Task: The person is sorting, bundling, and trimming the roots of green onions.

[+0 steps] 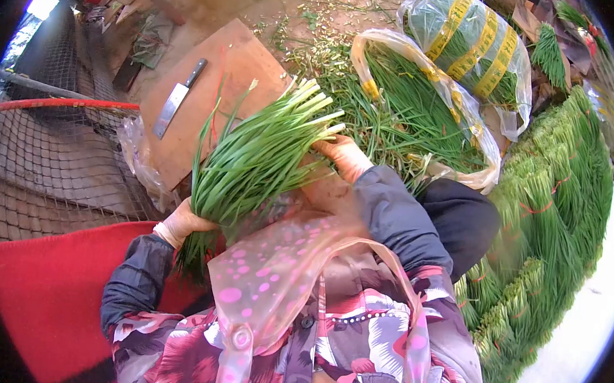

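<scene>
A thick bunch of long green leafy stalks (252, 163) lies across my lap, its pale cut ends pointing to the upper right. My left hand (185, 224) is closed around the leafy end at the lower left. At the pale end, my right hand (345, 157) grips the bunch from the right side, its fingers partly hidden by the stalks. Beyond the bunch, a knife (178, 101) with a dark handle rests on a brown board (235, 51). A pink-dotted clear apron (266, 270) covers my front.
An open plastic bag (491, 158) of greens and a yellow-taped bag (467, 42) stand at the upper right. Tied green bundles (550, 230) are piled along the right. Netting (59, 167) and a red cloth (50, 294) are at left. Loose stalks (383, 126) litter the ground.
</scene>
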`<state>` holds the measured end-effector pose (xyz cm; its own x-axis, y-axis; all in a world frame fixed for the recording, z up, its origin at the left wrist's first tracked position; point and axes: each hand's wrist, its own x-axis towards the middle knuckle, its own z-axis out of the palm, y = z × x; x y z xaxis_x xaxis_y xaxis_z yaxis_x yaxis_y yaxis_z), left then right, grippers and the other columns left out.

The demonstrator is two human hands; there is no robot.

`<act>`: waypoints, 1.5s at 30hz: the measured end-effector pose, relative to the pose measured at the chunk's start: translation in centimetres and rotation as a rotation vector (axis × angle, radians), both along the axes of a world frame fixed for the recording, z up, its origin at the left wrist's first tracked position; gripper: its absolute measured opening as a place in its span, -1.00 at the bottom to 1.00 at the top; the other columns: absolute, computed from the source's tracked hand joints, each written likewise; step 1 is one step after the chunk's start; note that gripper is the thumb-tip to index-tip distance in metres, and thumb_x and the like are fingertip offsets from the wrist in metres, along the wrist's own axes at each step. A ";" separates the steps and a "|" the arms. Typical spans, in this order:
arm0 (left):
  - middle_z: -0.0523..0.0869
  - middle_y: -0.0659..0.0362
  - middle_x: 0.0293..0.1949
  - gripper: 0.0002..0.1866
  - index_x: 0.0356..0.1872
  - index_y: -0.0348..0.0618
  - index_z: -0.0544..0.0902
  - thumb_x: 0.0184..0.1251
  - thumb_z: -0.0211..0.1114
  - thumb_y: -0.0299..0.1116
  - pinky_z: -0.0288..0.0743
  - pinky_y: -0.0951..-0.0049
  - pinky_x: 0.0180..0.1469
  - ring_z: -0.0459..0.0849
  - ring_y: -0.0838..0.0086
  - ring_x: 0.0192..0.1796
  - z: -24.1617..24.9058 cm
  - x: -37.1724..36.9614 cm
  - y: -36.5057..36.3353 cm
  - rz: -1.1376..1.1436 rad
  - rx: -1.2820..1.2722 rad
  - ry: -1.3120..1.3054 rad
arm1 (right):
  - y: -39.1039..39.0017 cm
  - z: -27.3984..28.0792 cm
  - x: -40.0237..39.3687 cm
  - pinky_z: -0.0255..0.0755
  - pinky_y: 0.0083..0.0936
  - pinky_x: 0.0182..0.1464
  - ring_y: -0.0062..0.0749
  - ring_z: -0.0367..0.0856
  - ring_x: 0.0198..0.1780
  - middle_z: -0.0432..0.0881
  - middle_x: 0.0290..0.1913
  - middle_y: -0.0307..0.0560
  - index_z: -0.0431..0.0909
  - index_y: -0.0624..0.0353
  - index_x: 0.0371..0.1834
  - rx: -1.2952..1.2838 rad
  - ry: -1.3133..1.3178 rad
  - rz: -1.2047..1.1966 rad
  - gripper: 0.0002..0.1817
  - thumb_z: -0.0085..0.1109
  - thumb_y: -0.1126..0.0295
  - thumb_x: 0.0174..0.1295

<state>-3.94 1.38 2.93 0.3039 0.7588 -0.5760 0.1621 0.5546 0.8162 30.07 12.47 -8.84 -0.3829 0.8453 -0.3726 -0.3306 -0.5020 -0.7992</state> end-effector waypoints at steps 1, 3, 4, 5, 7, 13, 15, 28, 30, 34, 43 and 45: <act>0.66 0.20 0.07 -0.37 0.17 -0.24 0.55 -0.06 0.47 -0.62 0.42 0.39 0.18 0.59 0.46 0.07 -0.6 -0.3 -0.1 0.010 -0.004 -0.023 | 0.0 -0.1 0.1 0.38 -0.46 0.14 -0.44 0.57 0.02 0.66 0.02 -0.11 0.59 0.30 0.07 0.005 -0.002 0.003 -0.55 0.36 0.26 0.17; 0.66 0.20 0.07 -0.37 0.17 -0.24 0.55 -0.06 0.48 -0.62 0.43 0.39 0.17 0.59 0.46 0.07 -1.0 -0.7 -0.2 0.019 -0.004 -0.051 | -0.3 0.1 0.6 0.42 -0.44 0.10 -0.40 0.61 -0.03 0.66 0.02 -0.08 0.58 0.30 0.07 0.002 0.012 0.064 -0.55 0.37 0.27 0.16; 0.66 0.20 0.08 -0.36 0.17 -0.24 0.55 -0.06 0.47 -0.62 0.42 0.39 0.18 0.58 0.46 0.08 -1.2 -0.8 -0.1 0.010 -0.007 -0.050 | -0.2 -0.1 1.0 0.42 -0.44 0.10 -0.40 0.61 -0.03 0.66 0.02 -0.08 0.58 0.30 0.07 0.009 0.007 0.064 -0.55 0.37 0.27 0.16; 0.65 0.19 0.08 -0.36 0.17 -0.24 0.54 -0.06 0.47 -0.62 0.42 0.39 0.19 0.58 0.46 0.09 -1.3 -0.9 0.0 0.002 -0.011 -0.047 | -0.2 -0.1 1.4 0.42 -0.44 0.10 -0.44 0.60 -0.04 0.68 -0.02 -0.10 0.60 0.28 0.05 0.058 -0.095 0.118 -0.55 0.39 0.27 0.14; 0.63 0.18 0.12 -0.32 0.19 -0.24 0.52 -0.09 0.50 -0.60 0.38 0.36 0.23 0.56 0.46 0.12 -1.4 -1.0 0.4 -0.063 0.007 0.002 | -0.4 0.0 2.1 0.46 -0.40 0.04 -0.38 0.65 -0.10 0.73 -0.13 -0.03 0.66 0.19 -0.01 0.194 -0.423 0.225 -0.59 0.37 0.21 0.11; 0.65 0.17 0.10 -0.33 0.20 -0.23 0.49 -0.05 0.49 -0.52 0.40 0.41 0.22 0.56 0.54 0.11 -0.4 -0.9 -0.6 -0.097 0.113 0.090 | 1.3 -0.4 9.7 0.52 -0.21 -0.16 0.07 0.67 -0.21 0.66 -0.30 0.23 0.66 0.25 -0.23 0.384 -1.409 0.103 -0.60 0.20 0.09 0.11; 0.69 0.08 0.01 -0.32 0.20 -0.21 0.47 -0.05 0.50 -0.40 0.44 0.43 0.16 0.61 0.53 0.06 0.9 -1.2 -0.4 -0.203 0.255 0.368 | 1.8 -2.3 15.3 0.56 -0.21 -0.12 -0.05 0.71 -0.15 0.71 -0.16 0.05 0.71 0.07 -0.17 0.307 -1.896 0.423 -0.66 0.19 0.09 0.15; 0.67 0.04 -0.45 -0.50 0.07 0.04 0.53 0.00 0.33 -0.26 0.53 0.11 -0.34 0.68 0.05 -0.36 8.8 3.1 0.0 -0.671 0.766 1.040 | 2.8 11.3 -1.4 0.12 0.07 0.37 0.07 0.33 0.35 0.45 0.27 0.08 0.04 0.11 0.48 1.311 -1.394 0.560 0.21 0.55 0.04 -0.29; 0.68 0.05 -0.44 -0.51 0.04 0.05 0.54 -0.02 0.33 -0.28 0.54 0.12 -0.35 0.68 0.07 -0.36 9.4 3.2 -0.1 -0.720 0.766 1.089 | 2.8 11.5 -1.3 0.17 -0.08 0.37 0.02 0.39 0.31 0.54 0.17 0.10 0.15 0.18 0.45 1.060 -1.369 0.656 0.13 0.53 0.00 -0.24; 0.67 0.05 -0.44 -0.51 0.02 0.06 0.54 -0.06 0.35 -0.30 0.54 0.12 -0.36 0.69 0.07 -0.36 9.6 3.1 0.2 -0.727 0.781 1.089 | 2.9 9.7 0.9 0.25 -0.45 0.32 -0.16 0.51 0.23 0.58 0.17 0.11 0.39 0.32 0.30 0.494 -0.837 0.805 -0.05 0.45 -0.07 -0.13; 0.64 0.08 -0.47 -0.46 0.03 0.05 0.54 -0.14 0.37 -0.37 0.53 0.13 -0.39 0.67 0.08 -0.39 9.4 3.3 1.1 -0.837 0.826 1.159 | 2.0 8.5 -2.1 0.24 -0.46 0.31 -0.42 0.48 0.19 0.59 0.17 -0.03 0.50 0.26 0.23 0.288 -0.229 0.804 -0.34 0.12 -0.08 0.28; 0.65 0.08 -0.45 -0.44 0.06 0.05 0.54 -0.12 0.36 -0.37 0.53 0.14 -0.37 0.68 0.08 -0.37 9.4 3.1 1.2 -0.818 0.832 1.144 | 2.0 7.6 -3.7 0.35 -0.46 0.18 -0.41 0.59 -0.01 0.70 -0.08 -0.09 0.66 0.23 -0.05 0.322 -0.223 0.639 -0.58 0.21 0.10 0.24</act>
